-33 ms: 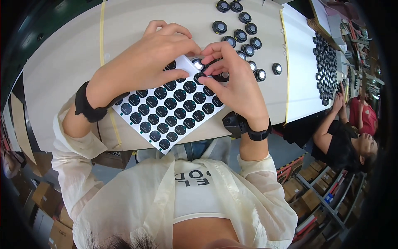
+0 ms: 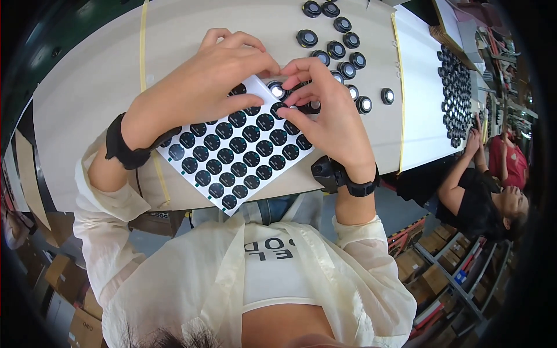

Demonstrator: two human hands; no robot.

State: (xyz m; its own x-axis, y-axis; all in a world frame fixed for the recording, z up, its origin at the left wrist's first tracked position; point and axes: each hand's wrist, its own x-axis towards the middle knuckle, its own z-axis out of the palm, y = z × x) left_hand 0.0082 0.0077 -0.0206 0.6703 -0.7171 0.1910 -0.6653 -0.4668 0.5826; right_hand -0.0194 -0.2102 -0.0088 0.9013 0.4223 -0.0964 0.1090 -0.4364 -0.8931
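Observation:
Under my hands lies a white sheet of round black stickers (image 2: 238, 145), slanted across the table's near edge. My left hand (image 2: 217, 78) grips its far corner, the thumb on the sheet's face and the fingers curled over beyond it. From the other side my right hand (image 2: 328, 110) has its thumb at a round black sticker (image 2: 278, 109) by the sheet's far right edge, fingers bent close around it. The two index fingertips nearly meet. Just past the edge sits a black round knob-like part (image 2: 277, 89) with a pale top, partly covered by my fingers.
Several similar black parts (image 2: 336, 49) with pale tops are scattered beyond my right hand. Farther right, many more stand in rows (image 2: 455, 95) on a white surface. A person in black (image 2: 473, 200) reaches toward those rows. Yellow tape (image 2: 143, 46) crosses the table at left.

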